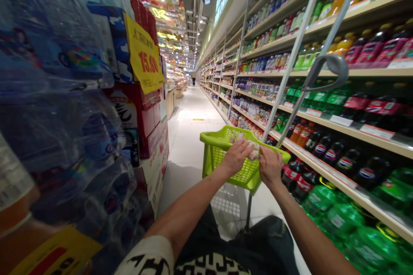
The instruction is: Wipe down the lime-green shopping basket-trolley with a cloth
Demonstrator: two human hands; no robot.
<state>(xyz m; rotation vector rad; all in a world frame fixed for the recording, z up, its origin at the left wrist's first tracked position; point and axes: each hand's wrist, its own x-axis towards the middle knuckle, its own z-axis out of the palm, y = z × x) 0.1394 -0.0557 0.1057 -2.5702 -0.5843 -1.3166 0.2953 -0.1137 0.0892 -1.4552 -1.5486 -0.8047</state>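
Both my hands are over the near rim of a lime-green shopping basket (215, 154) that stands on the aisle floor. My left hand (236, 157) and my right hand (270, 166) are closed together on a small pale, crumpled bundle (254, 151), possibly a bag or wrapped goods; I cannot make out what it is. The basket's long grey pull handle (327, 66) rises up to the right, above my right hand. Pale items show inside the basket behind my fingers.
Shelves of soft-drink bottles (342, 163) run along the right of the aisle. Shrink-wrapped water packs (61, 137) and red cartons with a yellow price sign (144, 58) are stacked close on the left. A tiled aisle floor (190, 120) stretches ahead, with a distant person (194, 78).
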